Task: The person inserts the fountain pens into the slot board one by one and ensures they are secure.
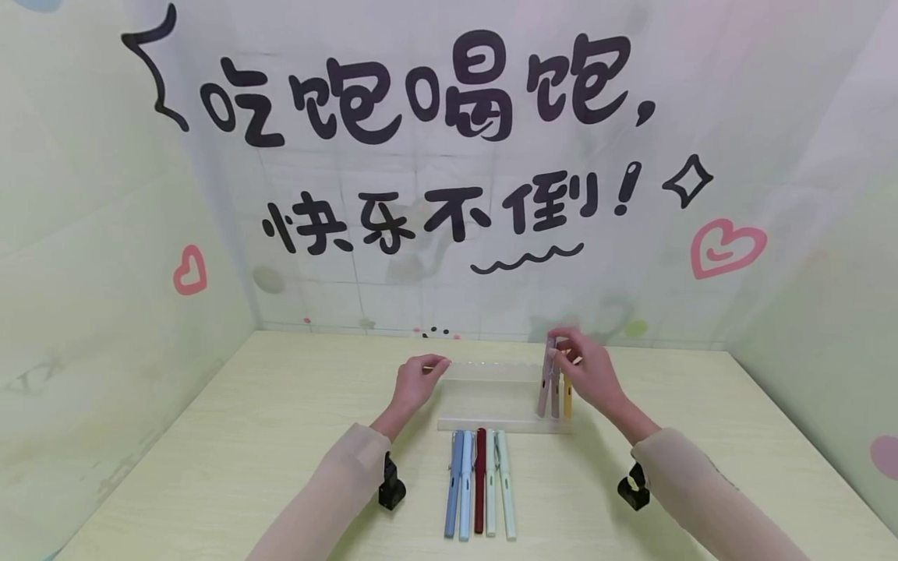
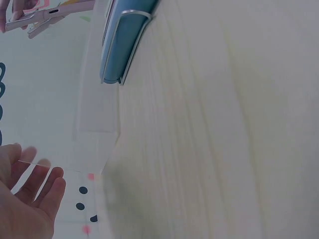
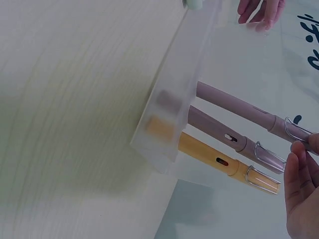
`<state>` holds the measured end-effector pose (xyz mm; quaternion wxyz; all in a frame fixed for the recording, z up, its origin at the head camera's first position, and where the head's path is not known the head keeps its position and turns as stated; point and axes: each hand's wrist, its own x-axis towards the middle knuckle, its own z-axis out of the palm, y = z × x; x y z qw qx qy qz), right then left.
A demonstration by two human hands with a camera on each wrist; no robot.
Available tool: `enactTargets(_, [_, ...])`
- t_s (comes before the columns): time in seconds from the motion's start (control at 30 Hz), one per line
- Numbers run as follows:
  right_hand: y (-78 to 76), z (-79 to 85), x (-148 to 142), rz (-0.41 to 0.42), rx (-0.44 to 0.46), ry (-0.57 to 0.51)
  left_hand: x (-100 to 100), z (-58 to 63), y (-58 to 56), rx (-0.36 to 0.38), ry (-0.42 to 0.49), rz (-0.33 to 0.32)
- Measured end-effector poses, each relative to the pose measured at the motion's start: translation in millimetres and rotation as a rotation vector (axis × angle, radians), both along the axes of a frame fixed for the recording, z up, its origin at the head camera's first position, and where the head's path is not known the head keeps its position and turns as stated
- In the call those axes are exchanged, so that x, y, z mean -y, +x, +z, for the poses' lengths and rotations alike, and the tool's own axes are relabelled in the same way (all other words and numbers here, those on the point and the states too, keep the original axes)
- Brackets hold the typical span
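A clear pen stand (image 1: 501,425) with a scalloped upper edge stands near the back wall. My left hand (image 1: 418,380) pinches its upper left corner between thumb and fingers, and the transparent panel shows between them in the left wrist view. At the stand's right end my right hand (image 1: 591,375) pinches a mauve pen (image 3: 237,105) near its clip end, its lower end at the stand's front lip. Beside it, a second mauve pen (image 3: 215,128) and a yellow pen (image 3: 208,155) lean in the stand, their lower ends blurred behind the frosted lip.
In front of the stand several pens lie side by side: a blue pen (image 1: 454,483), a light blue pen (image 1: 466,487), a dark red pen (image 1: 480,479) and two pale green ones. A printed cloth wall (image 1: 449,296) rises behind the wooden table (image 1: 245,452).
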<state>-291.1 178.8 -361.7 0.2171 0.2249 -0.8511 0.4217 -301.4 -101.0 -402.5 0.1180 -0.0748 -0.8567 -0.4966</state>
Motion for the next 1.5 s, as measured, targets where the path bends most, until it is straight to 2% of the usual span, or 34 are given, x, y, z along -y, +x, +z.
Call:
enactTargets(0.73, [-2.0, -1.2, 1.4, 0.071, 0.056, 0.103, 0.0, -0.7, -1.2, -0.003, -0.007, 0.004])
enactTargets(0.83, [-2.8, -1.7, 1.3, 0.059, 0.04, 0.111, -0.1, -0.8, -1.3, -0.004, -0.007, 0.005])
enactTargets(1.1, [-7.7, -6.4, -1.0, -0.023, -0.08, 0.15, 0.0, -1.3, -1.3, 0.001, 0.0, 0.003])
enactTargets(1.5, [-11.2, -9.5, 2.9, -0.077, -0.084, 0.237, -0.2, -1.3, -1.7, 0.006, 0.0, 0.009])
